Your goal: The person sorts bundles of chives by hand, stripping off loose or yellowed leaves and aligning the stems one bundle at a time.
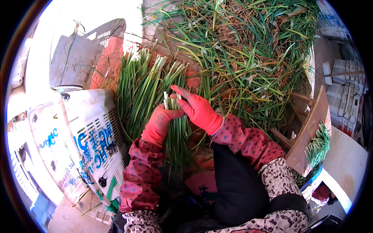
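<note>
My left hand (158, 121), in a pinkish-red glove, is wrapped round a small bunch of garlic greens (178, 141). Their white stem ends stick up above the fist, and the long green leaves hang toward my lap. My right hand (202, 115), gloved alike, reaches over from the right with its fingers stretched out. Its fingertips are at the white ends and seem to touch them; its thumb side lies close to the left fingers. Just beyond my hands lies a row of sorted garlic greens (142, 83), white ends pointing away from me.
A large heap of loose green leaves and stalks (252, 54), mixed with dry brown bits, fills the far right. White plastic crates (93, 128) with blue markings stand at the left. To the right, green ties (318, 143) hang on a wooden stool (307, 136) beside a white surface (345, 163).
</note>
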Available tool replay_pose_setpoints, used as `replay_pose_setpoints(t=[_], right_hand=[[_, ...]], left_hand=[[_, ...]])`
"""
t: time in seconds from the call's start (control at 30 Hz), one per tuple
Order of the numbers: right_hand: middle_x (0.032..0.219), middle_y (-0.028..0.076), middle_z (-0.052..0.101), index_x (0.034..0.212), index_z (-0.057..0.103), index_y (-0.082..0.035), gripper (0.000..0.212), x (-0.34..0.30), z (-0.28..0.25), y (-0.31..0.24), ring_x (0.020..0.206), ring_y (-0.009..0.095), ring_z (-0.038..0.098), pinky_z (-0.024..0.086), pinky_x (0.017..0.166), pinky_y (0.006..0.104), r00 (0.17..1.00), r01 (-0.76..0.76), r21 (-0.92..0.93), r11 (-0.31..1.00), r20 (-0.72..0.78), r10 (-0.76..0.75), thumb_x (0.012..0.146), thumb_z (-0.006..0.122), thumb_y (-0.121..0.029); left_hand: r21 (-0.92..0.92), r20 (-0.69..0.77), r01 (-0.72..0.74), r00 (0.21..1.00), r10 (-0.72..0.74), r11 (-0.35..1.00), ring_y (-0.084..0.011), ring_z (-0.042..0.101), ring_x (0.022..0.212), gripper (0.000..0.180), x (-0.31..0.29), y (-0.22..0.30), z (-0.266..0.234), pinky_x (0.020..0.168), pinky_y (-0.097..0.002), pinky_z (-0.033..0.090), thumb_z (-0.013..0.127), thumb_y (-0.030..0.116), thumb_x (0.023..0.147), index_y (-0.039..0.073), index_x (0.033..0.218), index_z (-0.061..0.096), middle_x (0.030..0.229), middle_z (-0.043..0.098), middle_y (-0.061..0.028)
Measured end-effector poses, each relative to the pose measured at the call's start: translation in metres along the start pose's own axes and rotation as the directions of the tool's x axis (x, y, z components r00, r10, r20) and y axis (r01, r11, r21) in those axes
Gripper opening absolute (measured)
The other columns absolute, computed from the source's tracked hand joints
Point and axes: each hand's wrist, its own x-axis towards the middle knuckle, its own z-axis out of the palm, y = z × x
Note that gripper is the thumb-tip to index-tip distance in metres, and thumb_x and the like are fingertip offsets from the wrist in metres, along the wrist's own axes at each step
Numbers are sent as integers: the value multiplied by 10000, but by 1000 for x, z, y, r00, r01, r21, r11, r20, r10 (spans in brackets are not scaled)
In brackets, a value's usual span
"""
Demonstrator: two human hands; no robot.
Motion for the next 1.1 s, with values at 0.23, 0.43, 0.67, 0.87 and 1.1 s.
replay_pose_setpoints(t=[0.23,0.43,0.67,0.87,1.1], right_hand=[[1185,144,569,1360,392,-16,722,-53,27,12,1119,177,524,406,950,309,618,-352,-111,929,718,320,874,572,-519],[1092,148,632,1206,566,-120,427,14,-27,38,1014,358,590,489,852,408,859,-27,-604,796,393,328,811,590,-283],[873,75,607,949,628,-124,203,115,-42,81,822,297,592,473,718,429,974,205,-943,261,171,-148,776,606,-226],[825,76,628,922,635,-89,144,72,-31,12,793,274,625,500,699,349,938,347,-543,765,205,-280,789,634,-146],[774,43,666,976,648,-60,191,23,-31,8,572,92,581,481,523,245,973,-217,78,973,103,209,805,567,-84]], left_hand=[[-282,-240,-169,966,101,944,-218,612,687,267,-11,10,-33,657,-324,516,621,77,791,-2,1044,592,835,641,-110],[-261,-333,-324,914,230,909,-264,644,838,316,-61,21,-120,756,-373,552,632,151,816,27,1095,551,932,653,-120],[5,-408,-103,908,96,995,-175,631,698,258,-37,16,-50,662,-282,510,654,66,772,-24,1013,627,823,643,-82],[758,-192,-375,653,732,534,-231,633,819,262,-28,11,-23,778,-345,486,702,102,748,-20,967,625,907,663,-100],[275,-140,-160,969,204,948,-178,656,757,148,-51,46,0,690,-279,514,642,22,785,4,923,593,859,677,-102]])
